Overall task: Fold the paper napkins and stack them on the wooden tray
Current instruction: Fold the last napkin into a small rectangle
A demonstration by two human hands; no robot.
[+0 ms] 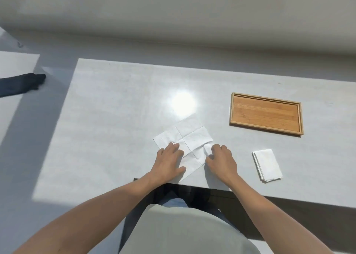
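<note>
An unfolded white paper napkin [189, 136] lies spread on the table near its front edge, turned like a diamond, with crease lines across it. My left hand [168, 160] rests flat on its left part, fingers straight. My right hand [221, 159] has its fingers curled and pinches the napkin's right corner, which is lifted a little. A small stack of folded white napkins [267, 165] lies to the right of my right hand. The wooden tray [266, 99] sits further back on the right with nothing in it.
The pale table [115, 109] has a bright glare spot behind the napkin. A dark cloth-like object [21, 84] lies on a second surface at the far left. The table's front edge runs just below my wrists.
</note>
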